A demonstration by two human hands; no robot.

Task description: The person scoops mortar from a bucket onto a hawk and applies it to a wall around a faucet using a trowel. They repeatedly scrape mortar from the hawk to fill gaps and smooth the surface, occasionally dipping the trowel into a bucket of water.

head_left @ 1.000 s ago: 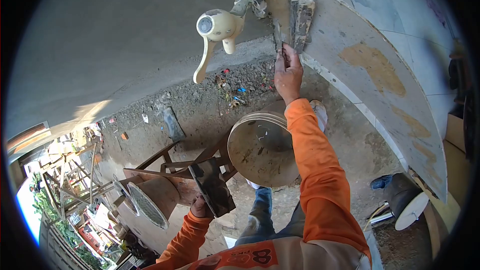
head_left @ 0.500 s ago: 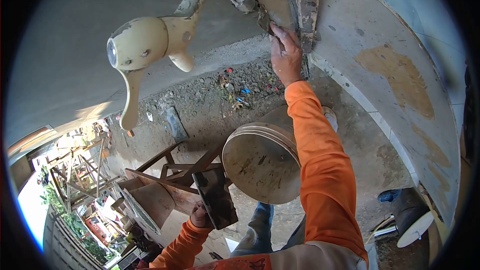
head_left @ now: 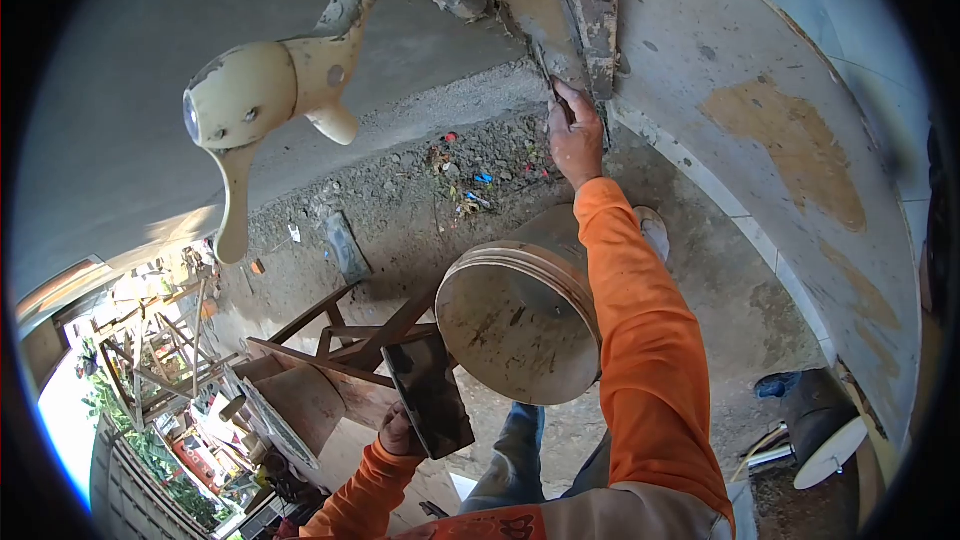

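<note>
My right hand (head_left: 576, 136) reaches up at the top centre, its fingers pinched on a thin, dark trowel-like tool (head_left: 543, 68) whose tip lies along the seam beside the curved panel (head_left: 660, 50). Just above the hand a rough wooden wedge (head_left: 598, 15) sits against that panel. Low in the view, my left hand (head_left: 397, 428) is closed on a dark, flat rectangular board (head_left: 430, 395), seen tilted. Between my arms is a large round bucket (head_left: 517, 323), its open mouth facing me.
A cream, mortar-spattered faucet-like fixture (head_left: 245, 95) hangs at the upper left. Rubble (head_left: 400, 180) lines the wall base. Wooden frames (head_left: 340, 340) stand lower left. At lower right are a dark bucket with a pale disc (head_left: 831, 456) and a blue item (head_left: 775, 386).
My right hand has moved slightly down, and more of its thin tool shows. The fixture and wedge appear shifted a little left in the view. My left hand still holds the board.
</note>
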